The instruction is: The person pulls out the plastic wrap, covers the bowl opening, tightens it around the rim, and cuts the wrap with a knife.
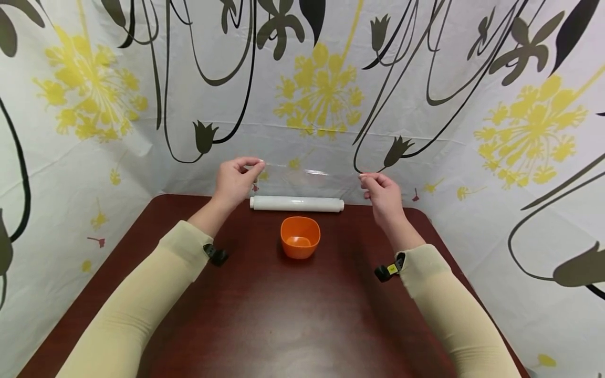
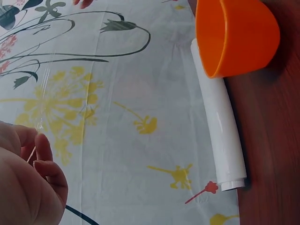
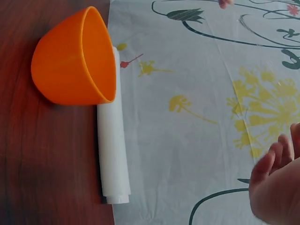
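A sheet of clear plastic wrap point(image 1: 315, 172) is stretched between the two hands, above the far edge of the table. My left hand point(image 1: 236, 181) pinches its left corner between thumb and forefinger, while my right hand point(image 1: 384, 198) pinches the opposite corner. Beneath the sheet lies the white roll of plastic wrap point(image 1: 296, 203), set crosswise along the table's back edge. An orange bowl point(image 1: 300, 237) stands upright in front of the roll, with nothing seen inside. In the right wrist view, the right thumb and forefinger tips fall mostly outside the picture.
The dark red-brown table point(image 1: 302, 310) stretches toward me from the bowl. A pale cloth point(image 1: 321, 147) printed with flowers hangs behind the table and along both sides. Small black cameras point(image 1: 218, 256) are strapped to both wrists, below beige sleeves point(image 1: 142, 299).
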Available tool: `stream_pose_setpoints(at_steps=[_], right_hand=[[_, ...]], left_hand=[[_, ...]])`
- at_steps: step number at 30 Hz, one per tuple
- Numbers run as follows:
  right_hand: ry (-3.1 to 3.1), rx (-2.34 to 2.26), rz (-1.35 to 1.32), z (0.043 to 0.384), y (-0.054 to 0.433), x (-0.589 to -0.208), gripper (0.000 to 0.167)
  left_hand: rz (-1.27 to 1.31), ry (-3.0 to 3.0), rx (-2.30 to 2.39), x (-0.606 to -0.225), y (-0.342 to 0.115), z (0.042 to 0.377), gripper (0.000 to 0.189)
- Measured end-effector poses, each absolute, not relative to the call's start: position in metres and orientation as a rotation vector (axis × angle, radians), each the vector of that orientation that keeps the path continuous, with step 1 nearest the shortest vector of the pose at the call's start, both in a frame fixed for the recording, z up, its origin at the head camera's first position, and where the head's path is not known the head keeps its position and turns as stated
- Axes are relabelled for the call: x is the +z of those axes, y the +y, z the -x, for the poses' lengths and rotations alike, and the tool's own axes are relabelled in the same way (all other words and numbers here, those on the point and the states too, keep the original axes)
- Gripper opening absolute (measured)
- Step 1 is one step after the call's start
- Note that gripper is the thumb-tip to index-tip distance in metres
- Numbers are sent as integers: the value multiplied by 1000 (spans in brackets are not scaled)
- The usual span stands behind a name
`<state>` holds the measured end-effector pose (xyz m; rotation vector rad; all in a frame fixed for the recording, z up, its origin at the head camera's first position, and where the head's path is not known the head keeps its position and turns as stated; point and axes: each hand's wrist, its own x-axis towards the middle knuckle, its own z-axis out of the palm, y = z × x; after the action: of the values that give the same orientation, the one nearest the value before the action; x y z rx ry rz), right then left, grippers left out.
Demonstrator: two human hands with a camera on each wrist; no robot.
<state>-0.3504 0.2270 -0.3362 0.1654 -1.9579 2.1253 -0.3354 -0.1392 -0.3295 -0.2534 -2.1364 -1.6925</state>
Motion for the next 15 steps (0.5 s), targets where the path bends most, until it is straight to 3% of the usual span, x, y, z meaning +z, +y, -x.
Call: stream_pose_setpoints(at_steps=[15], right_hand=[[-2143,1943,-318,322,240,-359,14]], left_hand=[[357,-2187,-1566,-344,-148,312,24]])
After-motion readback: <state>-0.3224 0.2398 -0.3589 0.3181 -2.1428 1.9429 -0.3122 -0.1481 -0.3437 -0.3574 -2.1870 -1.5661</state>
